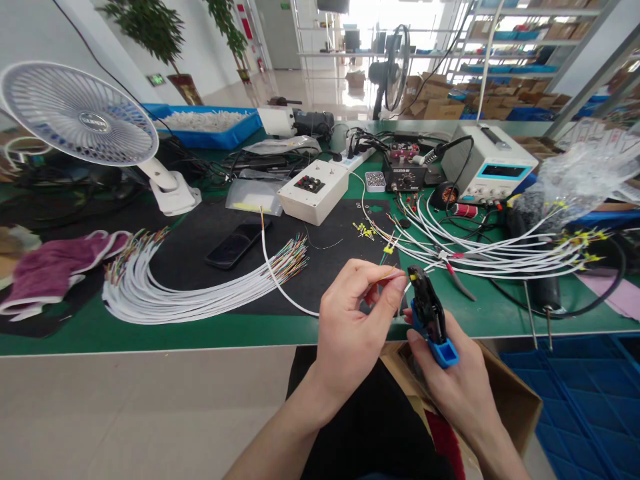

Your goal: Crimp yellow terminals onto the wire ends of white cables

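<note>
My left hand [353, 327] pinches the thin colored wires at the end of a white cable [285, 288], just above the table's front edge. My right hand [463, 367] is wrapped round blue-handled crimping pliers [428, 308]. Their black head points up and left, close to the left fingertips, with a small yellow piece at the jaws. Whether a wire sits inside the jaws cannot be made out. Behind the hands lie loose yellow ferrules [366, 231] on the black mat [320, 260]. A bundle of white cables [185, 305] with bare colored ends curves to the left.
More white cables with yellow ends [520, 267] spread at the right, with red-handled pliers [457, 277] among them. A phone [237, 243], a switch box [314, 193], a power supply [490, 163] and a fan [83, 117] stand or lie around. An open carton [513, 400] is below the edge.
</note>
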Demonstrator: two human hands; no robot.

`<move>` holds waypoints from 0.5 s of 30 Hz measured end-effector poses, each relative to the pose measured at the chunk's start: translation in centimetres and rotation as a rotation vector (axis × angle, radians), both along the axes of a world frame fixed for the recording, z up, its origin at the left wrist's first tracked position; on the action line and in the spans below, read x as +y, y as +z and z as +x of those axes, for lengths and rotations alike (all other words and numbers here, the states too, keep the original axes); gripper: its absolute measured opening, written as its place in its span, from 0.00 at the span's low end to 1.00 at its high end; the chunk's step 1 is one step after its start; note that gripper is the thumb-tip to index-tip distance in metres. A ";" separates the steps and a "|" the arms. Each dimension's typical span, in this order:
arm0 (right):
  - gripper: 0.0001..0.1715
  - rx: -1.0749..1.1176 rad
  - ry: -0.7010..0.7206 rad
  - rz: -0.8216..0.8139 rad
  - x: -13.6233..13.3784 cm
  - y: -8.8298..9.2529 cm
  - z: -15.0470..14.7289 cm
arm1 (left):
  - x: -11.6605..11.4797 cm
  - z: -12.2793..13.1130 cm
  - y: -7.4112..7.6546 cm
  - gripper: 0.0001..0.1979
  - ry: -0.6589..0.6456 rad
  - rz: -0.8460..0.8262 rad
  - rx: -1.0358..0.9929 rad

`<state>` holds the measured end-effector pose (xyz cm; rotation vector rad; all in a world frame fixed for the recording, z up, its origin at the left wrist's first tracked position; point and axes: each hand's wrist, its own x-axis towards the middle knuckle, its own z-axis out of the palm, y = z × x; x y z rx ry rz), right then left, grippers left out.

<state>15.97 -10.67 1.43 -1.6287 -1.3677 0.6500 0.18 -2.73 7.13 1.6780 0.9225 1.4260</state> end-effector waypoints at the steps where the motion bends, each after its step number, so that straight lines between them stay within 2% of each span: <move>1: 0.23 -0.023 0.011 -0.012 -0.2 0.0 -0.1 | -0.2 -0.2 0.0 0.04 -0.002 -0.012 0.004; 7: 0.34 -0.126 0.075 -0.003 -1.1 -0.3 -1.2 | -1.3 -1.9 -0.2 0.05 0.017 -0.065 0.000; 15: 0.42 -0.185 0.044 -0.018 -1.6 -0.8 -2.3 | -1.9 -3.1 -0.4 0.08 0.075 -0.013 0.064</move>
